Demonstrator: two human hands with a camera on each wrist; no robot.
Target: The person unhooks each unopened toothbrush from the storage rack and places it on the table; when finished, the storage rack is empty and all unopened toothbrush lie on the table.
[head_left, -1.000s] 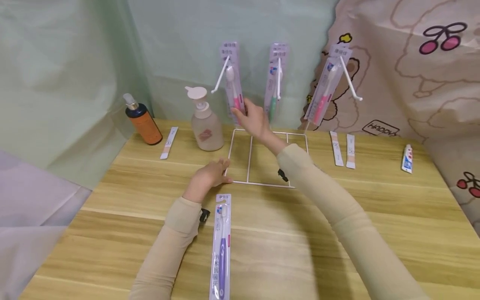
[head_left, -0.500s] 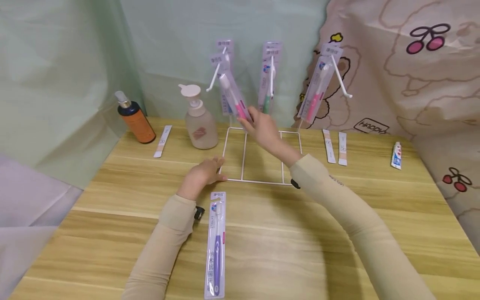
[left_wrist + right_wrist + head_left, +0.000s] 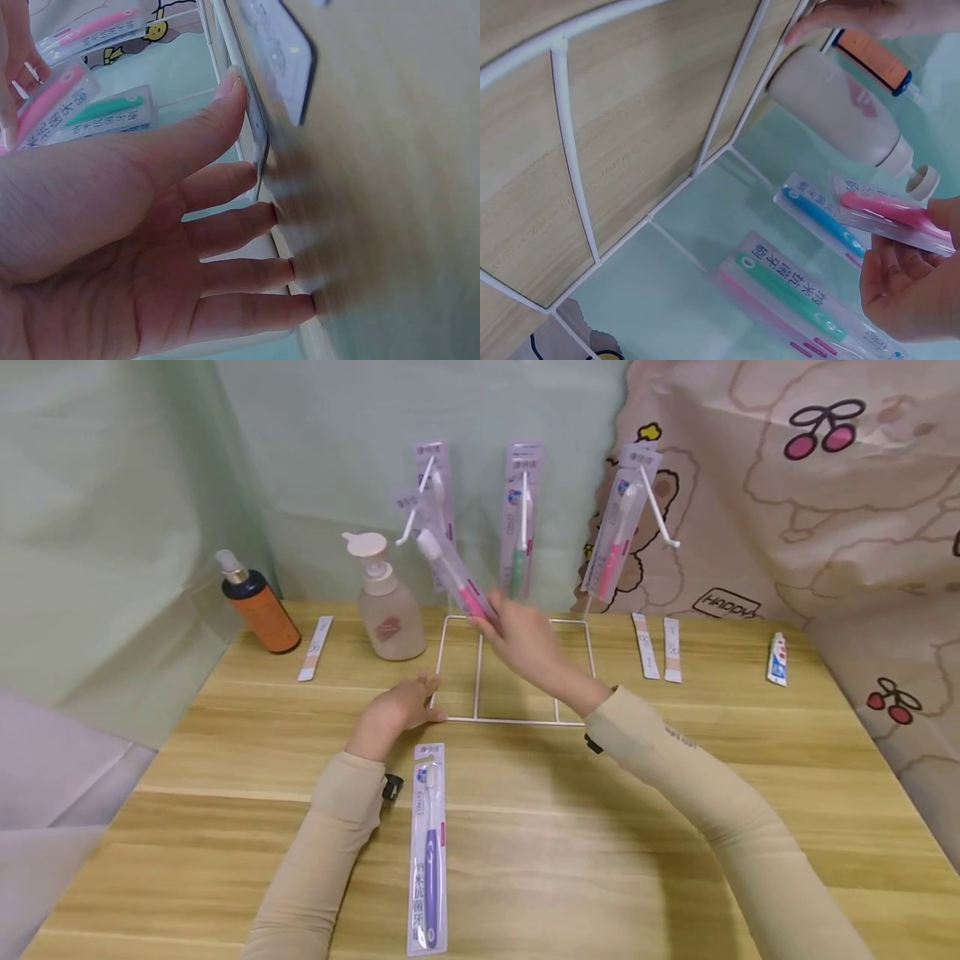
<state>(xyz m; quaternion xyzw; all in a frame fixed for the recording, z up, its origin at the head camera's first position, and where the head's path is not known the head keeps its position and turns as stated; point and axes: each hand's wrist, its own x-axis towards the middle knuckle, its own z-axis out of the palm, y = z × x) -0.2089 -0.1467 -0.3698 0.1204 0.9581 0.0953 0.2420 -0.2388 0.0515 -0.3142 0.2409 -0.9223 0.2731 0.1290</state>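
My right hand [image 3: 528, 643] pinches the lower end of a packaged pink toothbrush [image 3: 453, 572], which tilts with its top card overlapping the left hook [image 3: 413, 510] of a white wire rack [image 3: 517, 721]. In the right wrist view, thumb and fingers close on the pink toothbrush pack [image 3: 889, 210]. Behind it hangs a pack with a blue toothbrush [image 3: 825, 220]. My left hand [image 3: 397, 714] lies at the rack's front left corner; the left wrist view shows straight fingers with tips on the tabletop and the thumb against the rack. A packaged purple toothbrush [image 3: 429, 852] lies on the table nearby.
Packs with a green toothbrush [image 3: 520, 527] and another pink toothbrush [image 3: 621, 527] hang at the middle and right hooks. A pump bottle [image 3: 392, 610] and an orange spray bottle [image 3: 262, 610] stand left. Small sachets [image 3: 642, 647] and a toothpaste tube [image 3: 777, 660] lie right.
My right hand has pulled the pink toothbrush pack forward along the left hook and tilted it, uncovering the pack behind. The left hand stays at the rack's corner. The head view has shifted slightly.
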